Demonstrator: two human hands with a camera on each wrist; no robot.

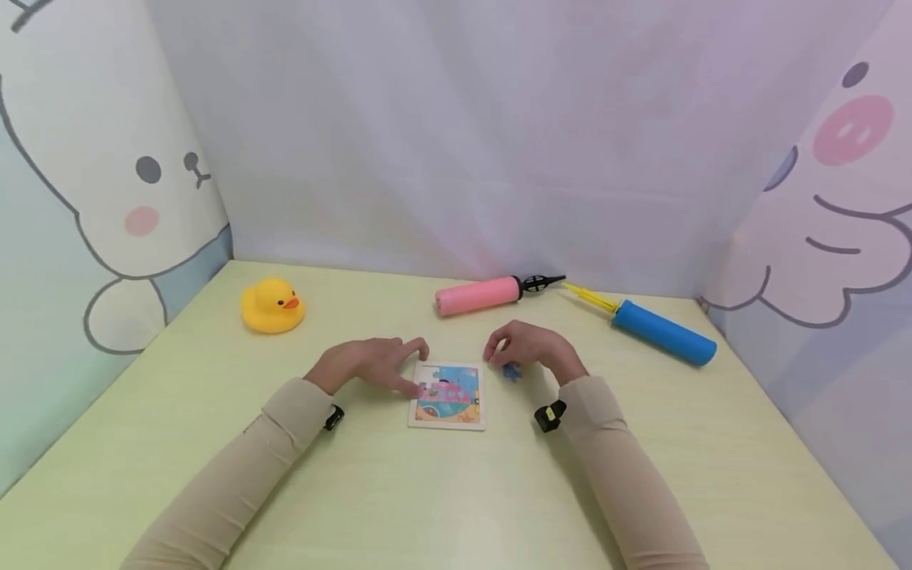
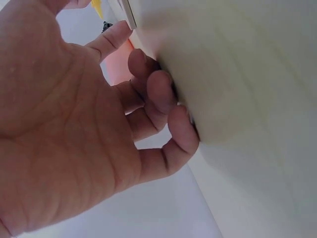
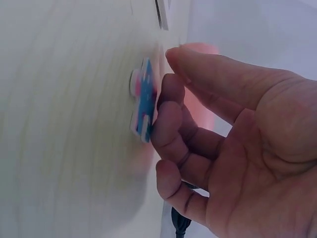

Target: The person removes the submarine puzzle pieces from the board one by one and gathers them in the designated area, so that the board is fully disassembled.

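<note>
In the head view a jigsaw puzzle in a pale frame lies flat, its picture showing a pink shape on blue water. There is a gap in the upper left of the picture. My left hand is at its left side, thumb at the frame's edge; in the left wrist view the other fingers are bent down against the tabletop. Right of the frame, loose blue puzzle pieces lie under my right hand. The right wrist view shows a blue piece tilted beside the loosely bent fingers, with nothing visibly gripped.
A yellow rubber duck sits at the back left of the table. Behind the hands lie a pink hand pump with a black nozzle and a blue hand pump with a yellow nozzle. A pale curtain hangs behind.
</note>
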